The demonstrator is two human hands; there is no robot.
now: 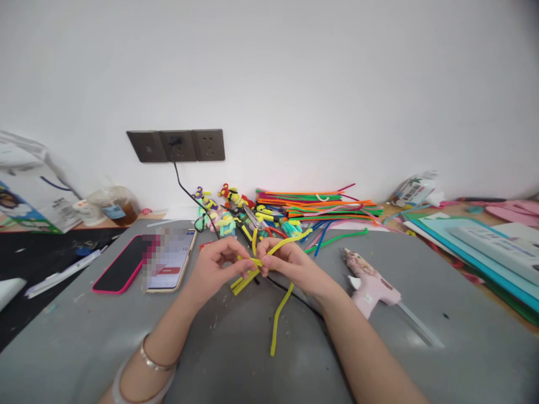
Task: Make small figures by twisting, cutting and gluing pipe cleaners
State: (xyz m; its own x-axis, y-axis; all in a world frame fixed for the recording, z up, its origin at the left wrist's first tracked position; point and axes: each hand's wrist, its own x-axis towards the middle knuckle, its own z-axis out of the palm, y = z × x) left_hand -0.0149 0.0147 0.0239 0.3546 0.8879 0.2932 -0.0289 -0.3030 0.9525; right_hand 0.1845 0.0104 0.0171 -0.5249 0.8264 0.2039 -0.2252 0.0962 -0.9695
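Yellow pipe cleaners (pixel 290 238) are pinched between my two hands above the middle of the grey mat. My left hand (pixel 221 262) closes thumb and fingertips on one side of the crossing. From the right, my right hand (pixel 290 261) grips the same yellow strands, its fingertips almost meeting the left ones. One strand points up to the right and another stands up between the hands. A longer yellow pipe cleaner (pixel 275 328) hangs or lies below the right hand. Short yellow pieces (pixel 244 282) show under the left fingers; whether they are joined to the held ones I cannot tell.
Behind my hands lie a bundle of coloured pipe cleaners (pixel 315 205), small pipe-cleaner figures (pixel 231 196) and pliers (pixel 251 216). A pink glue gun (pixel 370 283) rests at right, two phones (pixel 122 266) at left. A black cord (pixel 181 182) runs from the wall socket (pixel 177 146) across the mat.
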